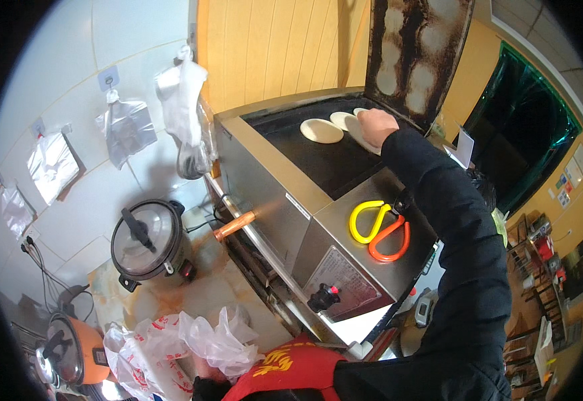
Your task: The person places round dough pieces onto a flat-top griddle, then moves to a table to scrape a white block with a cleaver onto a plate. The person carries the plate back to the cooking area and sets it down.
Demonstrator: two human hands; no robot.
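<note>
My right hand (377,128) reaches over the black griddle plate (316,160), its fingers on or just above a flat round of dough (366,143); whether they pinch it is not visible. Beside it lie more pale rounds, one (321,131) to the left and one (342,120) behind. My left hand (210,370) is low in the picture, mostly hidden behind a translucent plastic bag (221,346) and a bag with red print (156,346); its fingers do not show. Scissors with yellow and orange handles (389,231) rest on the griddle's steel front.
The griddle's scorched lid (417,55) stands raised behind my right hand. A wooden handle (234,225) juts from the griddle's left side. A lidded cooker (148,240) and an orange rice cooker (78,348) stand at left. Plastic bags (183,100) hang on the tiled wall.
</note>
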